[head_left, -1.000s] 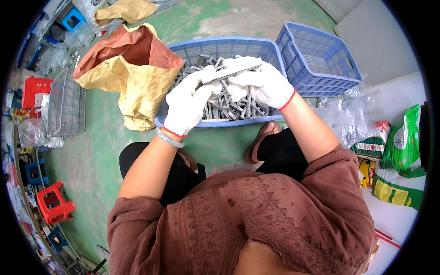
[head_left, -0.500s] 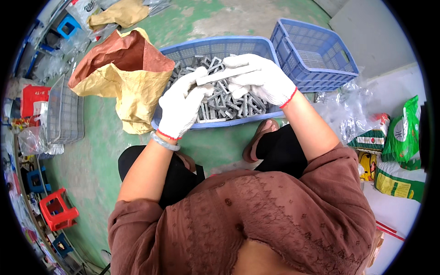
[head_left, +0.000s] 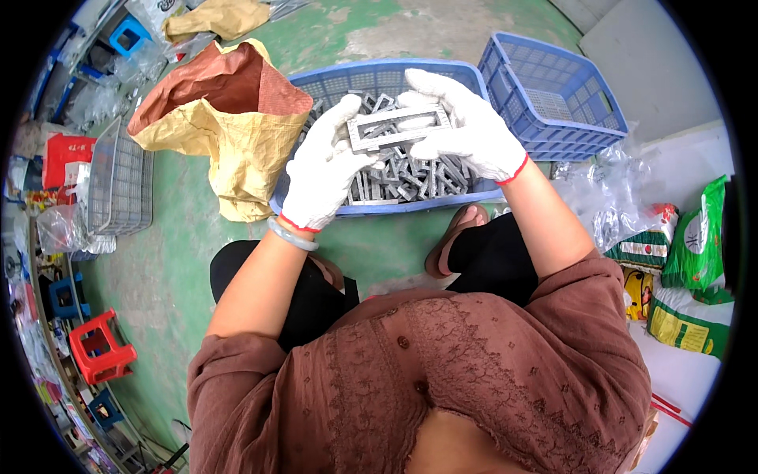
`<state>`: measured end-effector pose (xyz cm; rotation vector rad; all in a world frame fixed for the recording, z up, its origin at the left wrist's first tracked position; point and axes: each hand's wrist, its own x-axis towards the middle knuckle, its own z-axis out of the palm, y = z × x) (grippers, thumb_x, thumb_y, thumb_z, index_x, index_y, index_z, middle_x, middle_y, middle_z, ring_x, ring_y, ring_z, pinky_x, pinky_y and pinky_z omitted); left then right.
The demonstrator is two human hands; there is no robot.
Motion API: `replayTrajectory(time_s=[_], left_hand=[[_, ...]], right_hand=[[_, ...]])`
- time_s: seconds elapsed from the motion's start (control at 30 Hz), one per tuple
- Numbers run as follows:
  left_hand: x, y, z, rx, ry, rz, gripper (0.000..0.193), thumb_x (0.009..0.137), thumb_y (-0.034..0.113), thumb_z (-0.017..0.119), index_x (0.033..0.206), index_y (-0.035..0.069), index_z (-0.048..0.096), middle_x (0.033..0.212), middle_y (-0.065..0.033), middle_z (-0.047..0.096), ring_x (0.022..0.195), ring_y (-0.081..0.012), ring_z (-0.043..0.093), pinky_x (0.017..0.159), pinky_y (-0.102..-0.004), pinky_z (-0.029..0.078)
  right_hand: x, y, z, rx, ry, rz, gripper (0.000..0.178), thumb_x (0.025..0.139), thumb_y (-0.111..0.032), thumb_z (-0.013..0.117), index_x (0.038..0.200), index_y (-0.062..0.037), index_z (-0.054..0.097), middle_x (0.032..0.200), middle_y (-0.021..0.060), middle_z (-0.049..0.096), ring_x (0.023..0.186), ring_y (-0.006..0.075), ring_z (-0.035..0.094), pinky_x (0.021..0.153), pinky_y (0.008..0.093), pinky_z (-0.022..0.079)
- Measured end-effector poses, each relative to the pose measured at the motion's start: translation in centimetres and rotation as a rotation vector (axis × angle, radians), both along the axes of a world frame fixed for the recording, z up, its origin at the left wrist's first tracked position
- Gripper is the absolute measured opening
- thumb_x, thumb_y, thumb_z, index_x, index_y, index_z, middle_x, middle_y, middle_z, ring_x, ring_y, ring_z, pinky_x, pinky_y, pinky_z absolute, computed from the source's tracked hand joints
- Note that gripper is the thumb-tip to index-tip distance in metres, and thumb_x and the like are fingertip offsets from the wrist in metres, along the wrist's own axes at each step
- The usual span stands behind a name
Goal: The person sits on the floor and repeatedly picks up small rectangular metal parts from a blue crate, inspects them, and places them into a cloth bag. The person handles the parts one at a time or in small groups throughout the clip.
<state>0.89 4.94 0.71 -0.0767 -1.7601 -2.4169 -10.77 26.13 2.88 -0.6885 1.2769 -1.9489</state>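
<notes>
A grey rectangular metal frame [head_left: 399, 115], open in its middle, is held up between my two white-gloved hands. The fingers and thumb of my left hand [head_left: 322, 164] close on its left end. My right hand [head_left: 467, 125] grips the right end, with some fingers behind the frame and showing through its opening. Beneath them stands a blue plastic crate [head_left: 371, 210] heaped with several loose grey metal frames [head_left: 426, 180]. My hands hide part of that pile.
A yellow woven sack [head_left: 249, 158] gapes left of the crate. Another blue crate [head_left: 545, 134] stands at its right. A grey basket [head_left: 122, 189] and a red stool [head_left: 101, 347] are on the left. Clear plastic bags [head_left: 604, 201] and green packages [head_left: 695, 237] lie on the right.
The held frame has turned from edge-on to face me, so its opening now shows. Both hands have shifted slightly right along with my view, and their grip has changed.
</notes>
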Motion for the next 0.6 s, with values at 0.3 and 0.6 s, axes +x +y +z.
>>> replayTrajectory(time_s=[0.3, 0.6], left_hand=[[0.0, 0.2, 0.9, 0.333, 0.007, -0.134, 0.083, 0.081, -0.001, 0.066, 0.153, 0.005, 0.024, 0.145, -0.0199, 0.042, 0.127, -0.0342, 0.053, 0.105, -0.0467, 0.048], [-0.7, 0.1, 1.2, 0.746, -0.077, -0.208, 0.058, 0.086, -0.001, 0.052, 0.142, 0.001, 0.037, 0.139, -0.0212, 0.047, 0.124, -0.0393, 0.052, 0.106, -0.0461, 0.046]], right_hand=[[0.7, -0.6, 0.5, 0.071, 0.611, -0.104, 0.098, 0.077, 0.004, 0.076, 0.157, -0.004, 0.02, 0.148, 0.018, 0.041, 0.135, 0.0258, 0.045, 0.094, 0.035, 0.055], [0.7, -1.1, 0.1, 0.188, 0.863, -0.297, 0.09, 0.078, -0.008, 0.078, 0.154, -0.004, 0.029, 0.149, 0.0165, 0.045, 0.133, 0.0279, 0.05, 0.104, 0.0363, 0.047]])
